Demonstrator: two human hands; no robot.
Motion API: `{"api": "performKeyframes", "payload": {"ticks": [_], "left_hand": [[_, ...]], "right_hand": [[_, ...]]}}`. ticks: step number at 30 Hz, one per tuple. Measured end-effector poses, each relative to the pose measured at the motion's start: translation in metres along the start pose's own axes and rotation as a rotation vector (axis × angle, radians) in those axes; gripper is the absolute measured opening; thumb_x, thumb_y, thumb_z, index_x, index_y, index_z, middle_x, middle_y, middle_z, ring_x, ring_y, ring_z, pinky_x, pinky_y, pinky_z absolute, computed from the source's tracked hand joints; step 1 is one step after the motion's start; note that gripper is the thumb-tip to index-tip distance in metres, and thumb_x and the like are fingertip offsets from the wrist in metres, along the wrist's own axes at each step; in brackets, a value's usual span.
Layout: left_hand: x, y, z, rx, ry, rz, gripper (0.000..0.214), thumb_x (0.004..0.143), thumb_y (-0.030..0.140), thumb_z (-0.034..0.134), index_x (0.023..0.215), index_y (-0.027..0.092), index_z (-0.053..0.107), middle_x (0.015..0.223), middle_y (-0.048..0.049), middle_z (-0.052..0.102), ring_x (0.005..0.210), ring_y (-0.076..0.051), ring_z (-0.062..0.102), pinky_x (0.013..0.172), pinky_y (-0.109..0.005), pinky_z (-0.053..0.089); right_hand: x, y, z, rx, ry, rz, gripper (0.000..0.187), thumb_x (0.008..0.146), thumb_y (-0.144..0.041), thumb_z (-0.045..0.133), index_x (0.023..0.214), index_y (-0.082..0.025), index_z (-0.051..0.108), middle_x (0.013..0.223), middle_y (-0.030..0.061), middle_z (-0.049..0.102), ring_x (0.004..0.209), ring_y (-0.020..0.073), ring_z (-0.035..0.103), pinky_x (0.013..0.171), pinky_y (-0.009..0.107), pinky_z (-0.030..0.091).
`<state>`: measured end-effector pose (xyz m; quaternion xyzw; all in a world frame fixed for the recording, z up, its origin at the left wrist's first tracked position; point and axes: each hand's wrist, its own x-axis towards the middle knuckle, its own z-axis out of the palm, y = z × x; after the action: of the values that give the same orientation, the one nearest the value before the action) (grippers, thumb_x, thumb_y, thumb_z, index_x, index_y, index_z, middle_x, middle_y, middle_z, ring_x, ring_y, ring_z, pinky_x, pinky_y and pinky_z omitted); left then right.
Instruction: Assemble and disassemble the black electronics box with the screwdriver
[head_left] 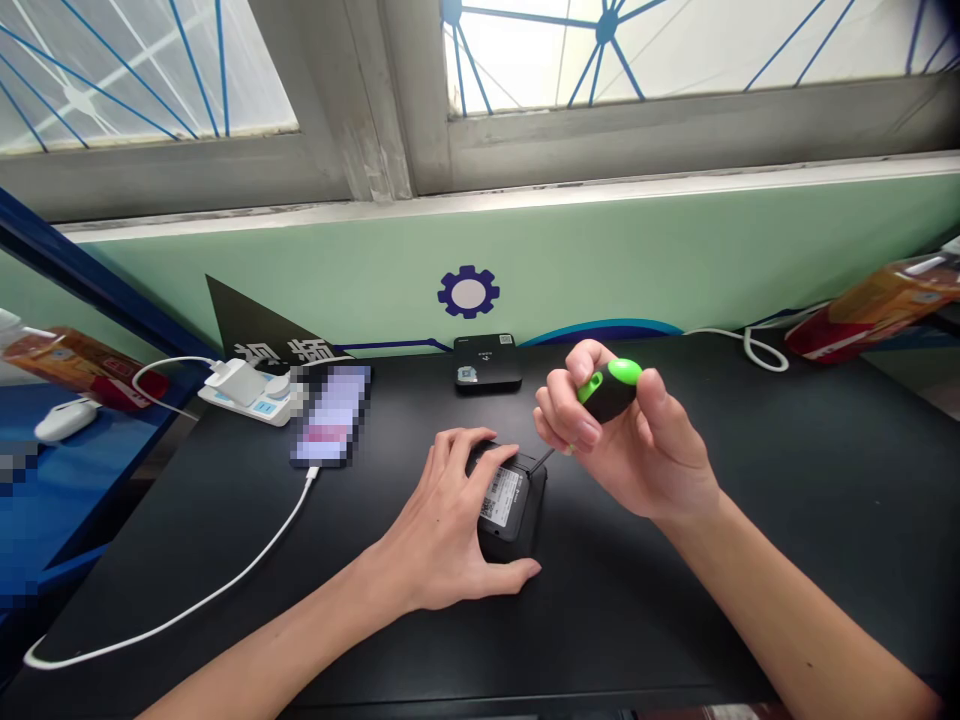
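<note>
The right hand (634, 455), fingers curled, grips one screwdriver (610, 394); the left hand (456, 525), fingers spread, clasps one box (517, 508), a second box (487, 366) beyond them.

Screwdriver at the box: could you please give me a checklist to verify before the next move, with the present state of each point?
1. Box steadied by the left hand: ok.
2. Screwdriver held in the right hand: ok.
3. Shaft upright: not ok, it slants in this view.
4. Tip seated in a screw: cannot tell, too small to see.
5. Label side of the box facing up: ok.
6. Phone apart from both hands: ok.
</note>
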<state>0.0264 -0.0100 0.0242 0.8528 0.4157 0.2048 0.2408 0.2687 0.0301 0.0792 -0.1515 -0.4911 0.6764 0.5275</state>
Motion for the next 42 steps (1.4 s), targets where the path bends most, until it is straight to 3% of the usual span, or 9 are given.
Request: {"api": "performKeyframes", "payload": {"ticks": [3, 8, 14, 19, 27, 30, 34, 38, 42], "left_hand": [[0.001, -0.001, -0.007, -0.005, -0.060, 0.057, 0.108, 0.076, 0.035, 0.095, 0.171, 0.031, 0.044, 0.173, -0.0170, 0.045, 0.165, -0.046, 0.037, 0.133, -0.069, 0.045], [0.001, -0.005, -0.017, -0.041, -0.097, 0.073, 0.108, 0.073, 0.031, 0.090, 0.170, 0.032, 0.043, 0.178, -0.0169, 0.036, 0.168, -0.046, 0.033, 0.134, -0.067, 0.045], [-0.001, -0.005, -0.011, 0.012, -0.040, 0.007, 0.114, 0.075, 0.032, 0.090, 0.176, 0.034, 0.036, 0.165, -0.0185, 0.042, 0.155, -0.048, 0.043, 0.125, -0.071, 0.051], [0.003, -0.011, -0.007, 0.020, -0.011, 0.019, 0.103, 0.081, 0.037, 0.091, 0.171, 0.031, 0.043, 0.166, -0.0181, 0.045, 0.147, -0.045, 0.053, 0.123, -0.065, 0.052], [0.006, -0.021, -0.011, -0.065, -0.067, 0.081, 0.089, 0.082, 0.031, 0.090, 0.163, 0.031, 0.053, 0.174, -0.0118, 0.051, 0.161, -0.043, 0.045, 0.134, -0.060, 0.042], [0.007, -0.022, -0.011, -0.073, -0.079, 0.088, 0.083, 0.083, 0.032, 0.091, 0.159, 0.032, 0.058, 0.176, -0.0116, 0.049, 0.163, -0.044, 0.045, 0.136, -0.062, 0.040], [0.007, -0.020, -0.012, -0.086, -0.089, 0.070, 0.091, 0.084, 0.033, 0.092, 0.166, 0.031, 0.051, 0.178, -0.0160, 0.039, 0.166, -0.046, 0.038, 0.134, -0.066, 0.043], [0.007, -0.017, -0.013, -0.132, -0.077, 0.021, 0.087, 0.084, 0.034, 0.094, 0.162, 0.033, 0.055, 0.172, -0.0166, 0.041, 0.164, -0.045, 0.038, 0.129, -0.066, 0.050], [0.009, -0.019, -0.011, -0.156, -0.055, 0.011, 0.084, 0.083, 0.037, 0.097, 0.158, 0.033, 0.058, 0.170, -0.0138, 0.049, 0.158, -0.043, 0.049, 0.129, -0.065, 0.050]], "right_hand": [[0.000, 0.002, 0.001, -0.004, -0.006, 0.011, 0.034, 0.113, -0.062, 0.069, 0.113, -0.029, 0.070, 0.080, -0.0014, 0.059, 0.069, 0.0203, 0.043, 0.073, 0.036, 0.043], [0.001, 0.003, 0.002, -0.036, -0.055, 0.028, 0.035, 0.114, -0.063, 0.065, 0.111, -0.028, 0.071, 0.079, -0.0002, 0.060, 0.070, 0.0214, 0.045, 0.073, 0.037, 0.041], [-0.001, 0.000, 0.003, -0.044, -0.122, 0.082, 0.055, 0.116, -0.059, 0.041, 0.111, -0.022, 0.081, 0.079, 0.0067, 0.062, 0.079, 0.0278, 0.053, 0.080, 0.044, 0.045], [-0.001, 0.002, 0.001, -0.040, -0.135, 0.075, 0.041, 0.113, -0.052, 0.054, 0.116, -0.020, 0.079, 0.088, 0.0079, 0.068, 0.085, 0.0266, 0.059, 0.082, 0.041, 0.048], [-0.003, 0.003, 0.000, 0.003, -0.164, 0.088, 0.027, 0.104, -0.040, 0.080, 0.119, -0.027, 0.062, 0.096, 0.0042, 0.073, 0.077, 0.0212, 0.061, 0.073, 0.035, 0.049], [-0.003, 0.002, 0.000, 0.002, -0.191, 0.098, 0.029, 0.106, -0.047, 0.074, 0.123, -0.026, 0.066, 0.089, 0.0041, 0.072, 0.076, 0.0228, 0.060, 0.074, 0.036, 0.046], [-0.001, 0.001, 0.000, 0.013, -0.244, 0.101, 0.047, 0.114, -0.057, 0.054, 0.119, -0.017, 0.078, 0.086, 0.0093, 0.073, 0.080, 0.0259, 0.065, 0.077, 0.039, 0.049], [-0.003, 0.002, 0.001, 0.008, -0.230, 0.107, 0.030, 0.111, -0.049, 0.067, 0.121, -0.021, 0.072, 0.096, 0.0089, 0.076, 0.085, 0.0251, 0.067, 0.084, 0.040, 0.053], [-0.004, 0.003, 0.003, -0.003, -0.209, 0.102, 0.024, 0.109, -0.041, 0.075, 0.124, -0.027, 0.062, 0.094, 0.0037, 0.072, 0.076, 0.0207, 0.060, 0.070, 0.033, 0.048]]}}
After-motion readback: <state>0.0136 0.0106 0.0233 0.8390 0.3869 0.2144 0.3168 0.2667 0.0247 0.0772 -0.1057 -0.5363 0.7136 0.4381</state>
